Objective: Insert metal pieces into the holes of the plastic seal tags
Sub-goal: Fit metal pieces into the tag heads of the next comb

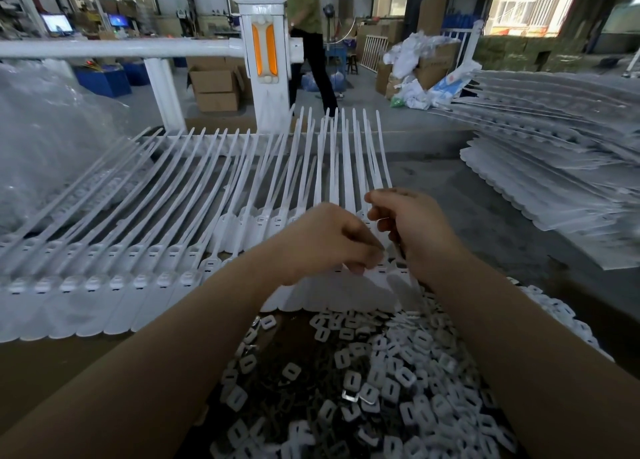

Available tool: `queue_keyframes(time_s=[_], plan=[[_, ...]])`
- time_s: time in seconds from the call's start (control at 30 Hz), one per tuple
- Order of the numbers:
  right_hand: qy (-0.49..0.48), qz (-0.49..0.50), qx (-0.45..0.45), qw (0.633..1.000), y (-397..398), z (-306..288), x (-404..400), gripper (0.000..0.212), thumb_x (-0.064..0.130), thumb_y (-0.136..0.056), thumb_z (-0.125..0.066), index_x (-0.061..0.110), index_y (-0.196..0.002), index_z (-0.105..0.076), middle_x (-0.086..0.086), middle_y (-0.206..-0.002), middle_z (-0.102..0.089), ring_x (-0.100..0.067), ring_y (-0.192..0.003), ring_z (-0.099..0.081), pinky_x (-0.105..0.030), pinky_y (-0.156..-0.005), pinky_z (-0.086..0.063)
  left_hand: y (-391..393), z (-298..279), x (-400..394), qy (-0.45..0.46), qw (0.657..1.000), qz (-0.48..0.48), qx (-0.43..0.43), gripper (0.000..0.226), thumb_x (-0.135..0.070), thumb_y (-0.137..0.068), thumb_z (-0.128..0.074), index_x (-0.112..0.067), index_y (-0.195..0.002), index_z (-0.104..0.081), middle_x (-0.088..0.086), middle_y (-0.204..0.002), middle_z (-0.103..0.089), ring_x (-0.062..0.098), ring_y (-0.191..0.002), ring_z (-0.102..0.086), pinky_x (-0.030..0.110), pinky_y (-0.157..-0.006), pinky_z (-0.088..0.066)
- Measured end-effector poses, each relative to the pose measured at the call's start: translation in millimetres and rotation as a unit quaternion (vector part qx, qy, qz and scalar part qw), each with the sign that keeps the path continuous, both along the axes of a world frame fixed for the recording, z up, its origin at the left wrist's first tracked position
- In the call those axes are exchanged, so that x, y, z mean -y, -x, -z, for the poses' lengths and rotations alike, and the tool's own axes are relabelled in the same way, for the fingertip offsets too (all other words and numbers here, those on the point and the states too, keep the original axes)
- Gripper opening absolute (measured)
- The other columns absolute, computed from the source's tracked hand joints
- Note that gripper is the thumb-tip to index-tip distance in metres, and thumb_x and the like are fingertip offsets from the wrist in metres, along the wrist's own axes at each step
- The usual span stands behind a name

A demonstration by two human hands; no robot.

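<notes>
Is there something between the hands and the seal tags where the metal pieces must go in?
Nothing visible. Both the left hand and the right hand are already directly over the row of seal tags. The metal pieces lie loose just below.

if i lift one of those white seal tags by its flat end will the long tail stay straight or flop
Probably it droops: the seal tags' thin tails already bow along the row. Likely light, being thin plastic. A strip joined at the flat ends may lift as one piece.

white seal tags (145, 282), silver metal pcs (391, 386), white post (265, 60) w/ orange reflectors (265, 48)
</notes>
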State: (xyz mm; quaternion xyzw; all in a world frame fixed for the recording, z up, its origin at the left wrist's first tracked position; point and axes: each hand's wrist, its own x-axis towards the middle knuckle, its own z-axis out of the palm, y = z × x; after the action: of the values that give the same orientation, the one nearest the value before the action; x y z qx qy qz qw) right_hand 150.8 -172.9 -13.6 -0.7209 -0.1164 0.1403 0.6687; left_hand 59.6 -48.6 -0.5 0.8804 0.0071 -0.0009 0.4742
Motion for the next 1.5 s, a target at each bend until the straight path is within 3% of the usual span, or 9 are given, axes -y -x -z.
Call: queue_keyframes(time_s=[0.1, 0.2, 0.37, 0.5, 0.6, 0.77, 0.97, 1.17, 1.5], plan=[[-0.007, -0.015, 0.034, 0.999, 2.5, -1.2, 1.5, 0.008, 0.018, -0.089, -0.065, 0.014, -0.087, -0.071, 0.006, -0.067, -0.065, 0.004, -0.051, -0.055, -0.011, -0.045, -0.041, 1.8, -3.9, -16.4, 0.122, 0.987, -0.097, -0.034, 0.006, -0.019, -0.082, -0.077, -0.016, -0.086, -0.075, 0.000, -0.079, -0.076, 0.005, -0.064, -0.068, 0.013, -0.053, -0.049], [0.009, -0.035, 0.067, 0.997, 5.4, -3.0, 1.3, 0.009, 0.015, -0.088, -0.065, 0.016, -0.080, -0.070, 0.006, -0.063, -0.063, 0.007, -0.046, -0.052, -0.007, -0.043, -0.038, 3.8, -6.3, -26.8, 0.194, 0.969, -0.148, -0.043, 0.013, -0.019, -0.081, -0.077, -0.010, -0.090, -0.074, 0.003, -0.079, -0.076, 0.007, -0.064, -0.066, 0.016, -0.054, -0.050], [0.054, -0.055, 0.096, 0.992, 9.6, -3.9, -0.4, 0.011, 0.017, -0.087, -0.066, 0.018, -0.077, -0.071, 0.005, -0.064, -0.064, -0.005, -0.060, -0.055, -0.019, -0.061, -0.042, 4.5, -7.3, -29.7, 0.207, 0.964, -0.164, -0.043, 0.010, -0.016, -0.083, -0.076, -0.008, -0.089, -0.074, 0.004, -0.079, -0.075, 0.008, -0.063, -0.066, 0.017, -0.055, -0.051], [0.092, -0.104, 0.115, 0.984, 12.8, -5.3, -0.2, 0.011, 0.021, -0.089, -0.065, 0.018, -0.080, -0.071, 0.005, -0.066, -0.066, -0.014, -0.065, -0.052, -0.022, -0.059, -0.043, 4.2, -7.3, -28.7, 0.197, 0.965, -0.170, -0.044, 0.014, -0.017, -0.083, -0.076, -0.007, -0.092, -0.073, 0.004, -0.078, -0.076, 0.008, -0.061, -0.066, 0.017, -0.054, -0.050], [0.108, -0.110, 0.122, 0.981, 13.4, -5.2, -0.7, 0.010, 0.021, -0.089, -0.065, 0.019, -0.080, -0.070, 0.008, -0.065, -0.065, -0.006, -0.059, -0.053, -0.018, -0.057, -0.043, 3.2, -6.3, -29.0, 0.185, 0.967, -0.170, -0.042, 0.015, -0.018, -0.084, -0.075, -0.007, -0.093, -0.073, 0.004, -0.077, -0.076, 0.007, -0.060, -0.066, 0.016, -0.053, -0.050], [0.102, -0.102, 0.116, 0.983, 13.4, -5.0, -0.9, 0.011, 0.017, -0.088, -0.064, 0.017, -0.078, -0.069, 0.008, -0.064, -0.064, -0.010, -0.062, -0.051, -0.018, -0.054, -0.041, 1.2, -2.9, -28.5, 0.165, 0.970, -0.174, -0.037, 0.016, -0.021, -0.083, -0.077, -0.008, -0.092, -0.074, 0.001, -0.074, -0.074, 0.007, -0.061, -0.064, 0.017, -0.054, -0.049], [-0.007, 0.046, -0.004, 0.999, 3.4, -1.6, 1.6, 0.010, 0.020, -0.089, -0.062, 0.013, -0.088, -0.068, 0.003, -0.071, -0.063, -0.008, -0.064, -0.051, -0.025, -0.059, -0.036, -4.0, 4.0, -1.8, 0.039, 0.990, -0.137, 0.005, 0.006, -0.029, -0.083, -0.075, -0.028, -0.078, -0.074, -0.011, -0.074, -0.071, -0.007, -0.059, -0.060, 0.009, -0.048, -0.045], [-0.051, 0.074, -0.090, 0.992, -3.6, -0.6, 3.2, 0.011, 0.019, -0.085, -0.063, 0.012, -0.082, -0.070, 0.004, -0.069, -0.063, -0.013, -0.063, -0.045, -0.029, -0.056, -0.037, -14.9, 13.3, 32.9, -0.066, 0.991, -0.110, 0.027, 0.007, -0.032, -0.086, -0.071, -0.027, -0.085, -0.077, -0.007, -0.081, -0.072, 0.012, -0.080, -0.067, 0.037, -0.079, -0.057], [-0.070, 0.067, -0.118, 0.988, -10.3, 1.2, 6.6, 0.011, 0.020, -0.085, -0.062, 0.016, -0.080, -0.071, 0.007, -0.059, -0.062, -0.010, -0.056, -0.042, -0.025, -0.054, -0.037, -22.3, 19.6, 37.8, -0.139, 0.985, -0.092, 0.038, 0.009, -0.035, -0.084, -0.071, -0.028, -0.084, -0.075, -0.013, -0.076, -0.066, 0.006, -0.076, -0.062, 0.036, -0.079, -0.055]])
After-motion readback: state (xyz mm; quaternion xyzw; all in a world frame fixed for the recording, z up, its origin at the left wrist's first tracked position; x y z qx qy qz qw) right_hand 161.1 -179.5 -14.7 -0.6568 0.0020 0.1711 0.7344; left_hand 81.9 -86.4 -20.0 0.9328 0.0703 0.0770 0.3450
